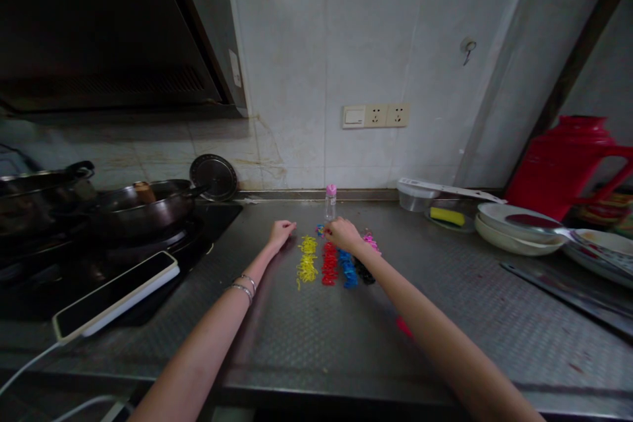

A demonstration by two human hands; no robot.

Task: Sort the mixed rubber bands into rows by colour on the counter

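Small rubber bands lie in colour-sorted strips on the metal counter: yellow bands (307,260), red bands (329,265), blue bands (347,270), black bands (364,273) and pink bands (370,242). My left hand (282,235) rests just left of the yellow strip, its fingers curled closed; what they hold, if anything, is too small to name. At the top of the red strip, my right hand (343,235) has its fingers pinched beside a little mixed-colour pile (320,231). Behind that hand stands a clear bottle with a pink cap (331,201).
A stove with a pan (143,211) and a phone-like device on a cable (116,297) occupy the left. On the right are stacked bowls (514,237), a yellow sponge (447,216), a clear tub (415,198), a knife (558,293) and a red thermos (554,165).
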